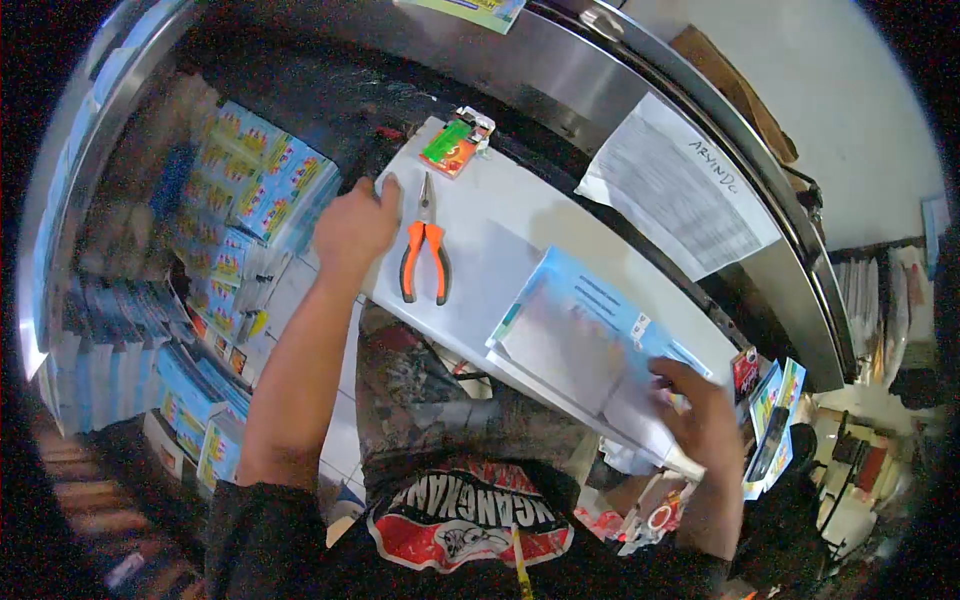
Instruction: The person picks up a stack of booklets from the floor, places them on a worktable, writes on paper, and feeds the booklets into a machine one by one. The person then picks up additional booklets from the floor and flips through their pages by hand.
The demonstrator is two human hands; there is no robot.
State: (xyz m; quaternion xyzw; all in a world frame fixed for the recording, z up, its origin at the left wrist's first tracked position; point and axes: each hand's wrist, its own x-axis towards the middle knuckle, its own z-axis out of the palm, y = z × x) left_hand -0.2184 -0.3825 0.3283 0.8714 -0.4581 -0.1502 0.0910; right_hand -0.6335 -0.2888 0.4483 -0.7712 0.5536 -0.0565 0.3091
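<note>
My left hand (pixel 358 228) is at the left end of a narrow white tabletop (pixel 470 225), thumb on top and the other fingers curled round its edge, partly hidden. Just right of it lie pliers (pixel 426 250) with orange and black handles, jaws pointing away from me. A blue booklet (pixel 590 310) lies farther right on the tabletop, its near pages greyish and smeared. Over the booklet's right end is my right hand (pixel 700 405), blurred by motion, fingers bent; whether a page is between them is unclear.
A small orange and green packet (pixel 450 148) lies at the far left corner. A printed sheet (pixel 680 185) hangs on the metal panel behind. Stacks of blue printed booklets (pixel 285 190) stand on the left. A red packet (pixel 745 370) and more booklets are at the right end.
</note>
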